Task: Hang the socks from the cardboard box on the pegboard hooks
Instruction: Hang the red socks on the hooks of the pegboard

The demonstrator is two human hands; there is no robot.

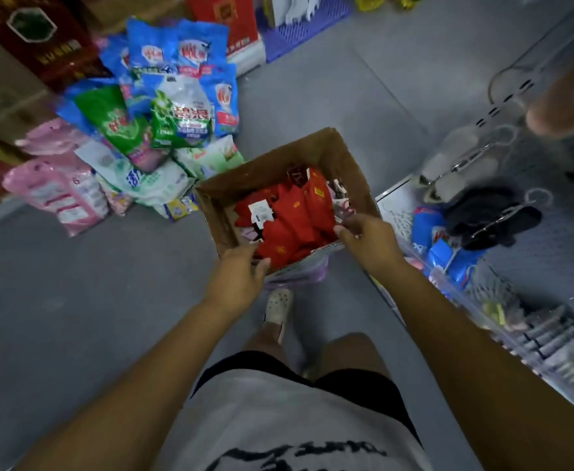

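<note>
Head view looks down into the cardboard box (340,158), which stands open on a purple stand (299,275) just in front of the person, so both hands reach it easily. The red socks (299,215) lie inside in a loose heap, some with paper labels. The right hand (367,236) is at the near right corner of the box. Its fingertips are closed narrowly on the edge of one red pair, I think in order to lift it out. The left hand (241,270) is at the near left rim with curled fingers. The picture is blurred here, and I cannot tell if it grips the rim to steady the box or holds a sock. The pegboard hooks (469,158) stick out at the right, near the box, and black socks (489,215) hang on one of them. A pile of detergent bags (163,110) lies on the floor at the left, well apart from the work.
</note>
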